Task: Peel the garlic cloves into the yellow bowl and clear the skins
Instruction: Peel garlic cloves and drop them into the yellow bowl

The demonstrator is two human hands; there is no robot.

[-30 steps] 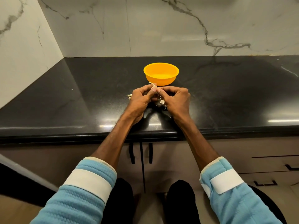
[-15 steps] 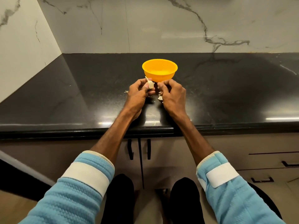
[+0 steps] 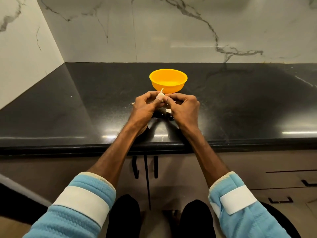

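A yellow bowl stands on the black counter, just beyond my hands. My left hand pinches a white garlic clove between thumb and fingers, its pointed tip up. My right hand has its fingers curled, and its fingertips meet the clove from the right. Loose garlic skins lie on the counter between and under my hands. One small scrap of skin lies to the left of my left hand. I cannot see into the bowl's bottom.
The counter's front edge runs below my wrists, with cabinet doors and handles beneath. A marble wall rises behind the bowl and on the left. Drawers sit lower right.
My hands parted slightly half a second ago, then came back together on the clove. The clove stays in my left hand in front of the bowl.
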